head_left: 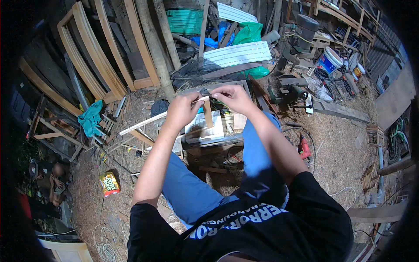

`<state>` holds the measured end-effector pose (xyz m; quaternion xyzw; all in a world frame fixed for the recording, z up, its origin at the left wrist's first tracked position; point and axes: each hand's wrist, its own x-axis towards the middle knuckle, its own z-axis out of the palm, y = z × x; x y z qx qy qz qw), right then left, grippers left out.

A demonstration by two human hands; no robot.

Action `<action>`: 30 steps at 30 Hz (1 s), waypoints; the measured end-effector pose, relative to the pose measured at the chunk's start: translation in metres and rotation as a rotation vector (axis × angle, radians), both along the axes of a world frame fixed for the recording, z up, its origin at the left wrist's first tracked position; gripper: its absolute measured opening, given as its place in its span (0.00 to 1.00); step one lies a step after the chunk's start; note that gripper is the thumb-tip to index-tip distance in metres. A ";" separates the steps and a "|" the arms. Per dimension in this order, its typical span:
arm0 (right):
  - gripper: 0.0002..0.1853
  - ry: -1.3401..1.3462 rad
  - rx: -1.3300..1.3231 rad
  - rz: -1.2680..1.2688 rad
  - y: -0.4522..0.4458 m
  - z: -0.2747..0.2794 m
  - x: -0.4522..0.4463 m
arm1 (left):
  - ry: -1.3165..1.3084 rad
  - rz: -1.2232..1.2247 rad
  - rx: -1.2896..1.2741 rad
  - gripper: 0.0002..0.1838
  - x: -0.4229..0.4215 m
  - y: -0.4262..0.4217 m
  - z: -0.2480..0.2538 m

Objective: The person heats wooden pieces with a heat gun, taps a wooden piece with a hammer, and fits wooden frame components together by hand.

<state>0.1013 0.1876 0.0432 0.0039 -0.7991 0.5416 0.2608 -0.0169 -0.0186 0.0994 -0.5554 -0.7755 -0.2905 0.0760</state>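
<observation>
- Your black T-shirt (262, 220) fills the foreground, forearms stretched out over the workbench (214, 143).
- Slacken that left grip and the wooden strip (144, 122) could twist, its long end jutting sideways.
- Left hand (182, 112) closes around it near one end.
- Right hand (235, 98) hovers just beside, fingertips bunched; whether they're pinching anything, I can't tell.

Ahead, a wooden strip (144, 123) extends leftward from above the counter (229, 141). Ground (340, 166): snack bag (109, 184) left, power drill (304, 149) right.
</observation>
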 end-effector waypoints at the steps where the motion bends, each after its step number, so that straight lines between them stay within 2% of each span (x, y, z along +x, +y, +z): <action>1: 0.12 -0.026 -0.028 -0.023 -0.007 0.005 0.006 | 0.006 -0.003 0.003 0.13 0.000 0.000 0.000; 3: 0.12 -0.082 -0.086 -0.068 -0.022 0.009 0.021 | -0.010 0.005 -0.007 0.13 0.000 -0.001 0.000; 4: 0.12 -0.147 -0.034 -0.114 -0.026 0.009 0.025 | -0.030 0.015 -0.021 0.13 0.001 -0.001 0.001; 8: 0.14 0.002 0.036 -0.103 -0.027 -0.013 0.016 | -0.040 0.015 -0.031 0.12 -0.001 0.001 0.001; 11: 0.13 -0.124 -0.010 -0.120 -0.034 -0.005 0.018 | -0.051 0.038 -0.053 0.12 0.001 0.001 0.003; 14: 0.13 -0.139 0.005 -0.134 -0.036 0.000 0.019 | -0.051 0.034 -0.056 0.12 0.002 0.001 0.005; 20: 0.13 -0.115 -0.016 -0.148 -0.036 -0.006 0.016 | -0.038 0.058 -0.080 0.11 0.000 0.003 0.003; 23: 0.13 -0.016 0.042 -0.159 -0.035 -0.006 0.015 | -0.053 0.014 -0.047 0.11 -0.001 0.002 0.002; 30: 0.13 -0.023 0.017 -0.152 -0.035 -0.011 0.012 | -0.067 -0.005 -0.026 0.10 -0.002 0.002 0.000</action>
